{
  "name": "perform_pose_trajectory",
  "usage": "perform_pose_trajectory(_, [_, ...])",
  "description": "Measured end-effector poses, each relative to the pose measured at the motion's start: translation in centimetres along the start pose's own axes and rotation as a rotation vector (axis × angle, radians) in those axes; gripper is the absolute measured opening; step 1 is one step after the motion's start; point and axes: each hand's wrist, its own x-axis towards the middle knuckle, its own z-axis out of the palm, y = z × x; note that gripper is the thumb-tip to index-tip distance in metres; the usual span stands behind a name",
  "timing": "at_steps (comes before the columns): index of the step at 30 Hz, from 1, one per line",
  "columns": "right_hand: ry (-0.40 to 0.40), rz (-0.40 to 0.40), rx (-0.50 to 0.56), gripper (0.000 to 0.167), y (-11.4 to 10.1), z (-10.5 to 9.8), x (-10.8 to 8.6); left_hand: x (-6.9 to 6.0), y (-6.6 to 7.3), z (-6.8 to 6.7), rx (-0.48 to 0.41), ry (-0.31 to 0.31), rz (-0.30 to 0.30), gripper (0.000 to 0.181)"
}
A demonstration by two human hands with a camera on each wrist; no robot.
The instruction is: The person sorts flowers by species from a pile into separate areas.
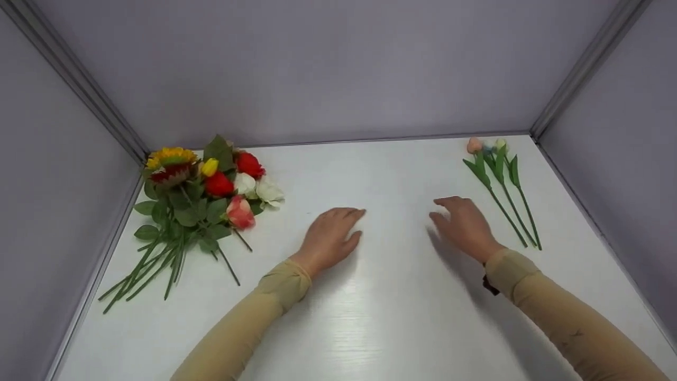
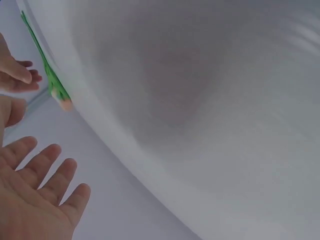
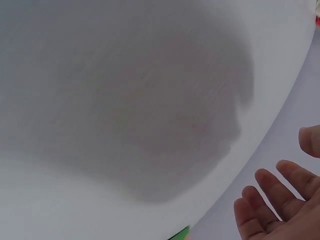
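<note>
My left hand [image 1: 329,239] hovers over the middle of the white table, fingers loosely extended and holding nothing. Opposite it, my right hand [image 1: 465,226] is also held above the surface with relaxed fingers and nothing in them. Both wrist views show spread fingers, the left hand [image 2: 40,195] and the right hand [image 3: 282,205] alike. Nearest the right hand lie several artificial tulips [image 1: 500,172], pink, bluish and whitish, on long green stems. To the left of the left hand is a pile of artificial flowers [image 1: 195,206], with a sunflower [image 1: 172,157], red roses [image 1: 218,185] and white blooms [image 1: 270,191].
The white table [image 1: 370,328] is enclosed by a pale back wall [image 1: 338,69] and side walls with metal corner strips. Loose stems [image 1: 228,267] stick out from the pile toward the front. A dark band [image 1: 491,286] is on the right wrist.
</note>
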Motion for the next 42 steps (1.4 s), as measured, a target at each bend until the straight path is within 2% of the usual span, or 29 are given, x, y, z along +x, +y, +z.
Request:
perform_pose_trajectory(3, [-0.063,-0.070,0.001,0.045,-3.2,1.9,0.0,-2.3,-4.1,-2.1,-0.076,0.107,-0.135,0.041])
perform_pose_trajectory(9, [-0.168,-0.265,-0.043,0.050,-10.1,5.8,0.1,-7.6,-11.3,-6.7,-0.079,0.251,-0.393,0.033])
perform_pose_trajectory(12, [-0.232,-0.345,-0.076,0.054,-13.6,7.6,0.3,-10.1,-14.0,-8.8,-0.091,0.296,-0.540,0.030])
perform_pose_trajectory(15, [-0.289,-0.406,-0.122,0.057,-17.1,9.2,0.4,-11.9,-16.1,-10.6,-0.130,0.326,-0.676,0.030])
perform_pose_trajectory(18, [-0.316,-0.487,-0.192,0.059,-20.6,10.5,0.5,-13.0,-17.5,-12.2,-0.176,0.307,-0.800,0.035])
perform_pose_trajectory(21, [-0.311,-0.603,-0.251,0.060,-23.7,11.4,0.3,-13.5,-18.5,-13.1,-0.224,0.226,-0.899,0.038])
perform_pose_trajectory(24, [-0.313,-0.690,-0.263,0.060,-26.2,11.8,-0.1,-13.6,-19.2,-13.6,-0.249,0.140,-0.961,0.041])
perform_pose_trajectory(26, [-0.312,-0.723,-0.256,0.060,-27.2,12.0,-0.4,-13.5,-19.4,-13.6,-0.262,0.113,-0.979,0.043])
perform_pose_trajectory(31, [-0.295,-0.758,-0.270,0.058,-28.2,12.7,-0.9,-12.8,-19.6,-13.1,-0.270,0.101,-1.016,0.044])
perform_pose_trajectory(37, [-0.296,-0.753,-0.275,0.055,-27.6,13.3,-1.1,-12.1,-19.9,-12.5,-0.255,0.090,-1.054,0.042])
perform_pose_trajectory(42, [-0.303,-0.753,-0.269,0.053,-27.2,13.5,-1.0,-12.2,-20.1,-12.4,-0.290,0.084,-1.072,0.038])
